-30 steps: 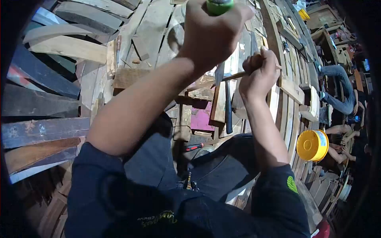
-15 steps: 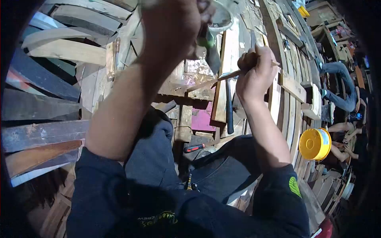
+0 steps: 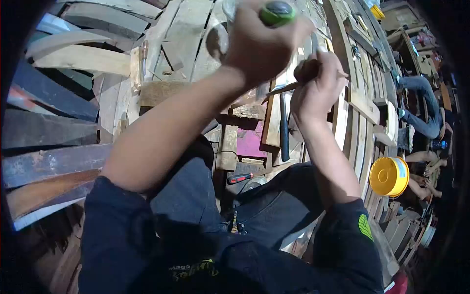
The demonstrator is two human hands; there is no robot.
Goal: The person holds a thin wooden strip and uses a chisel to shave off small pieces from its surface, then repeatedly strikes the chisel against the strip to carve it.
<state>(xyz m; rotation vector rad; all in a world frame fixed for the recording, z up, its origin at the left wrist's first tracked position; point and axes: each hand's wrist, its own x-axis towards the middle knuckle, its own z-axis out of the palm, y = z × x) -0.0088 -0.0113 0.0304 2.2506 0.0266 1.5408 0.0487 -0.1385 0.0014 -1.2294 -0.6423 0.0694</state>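
My left hand (image 3: 262, 46) is raised over the work and closed round a tool handle with a green and black end (image 3: 277, 13); the rest of that tool is hidden by the hand. Lower and to the right, my right hand (image 3: 319, 90) grips a thin pointed strip (image 3: 283, 90), whose tip points left. Beneath the hands lie a small wood block (image 3: 248, 111) and a pink sheet (image 3: 250, 141). A black handle (image 3: 284, 130) rests along a wooden bar (image 3: 272, 122) beside them.
A red and black handled tool (image 3: 240, 178) lies near my legs. Curved boards (image 3: 81, 61) are stacked at the left. On the right are a yellow bucket (image 3: 388, 177), a wooden slatted surface (image 3: 360, 110) and parts of other people (image 3: 425, 105).
My left hand has moved right and turned, bringing the green and black handle end into view. My right hand has barely moved and keeps hold of the thin strip.
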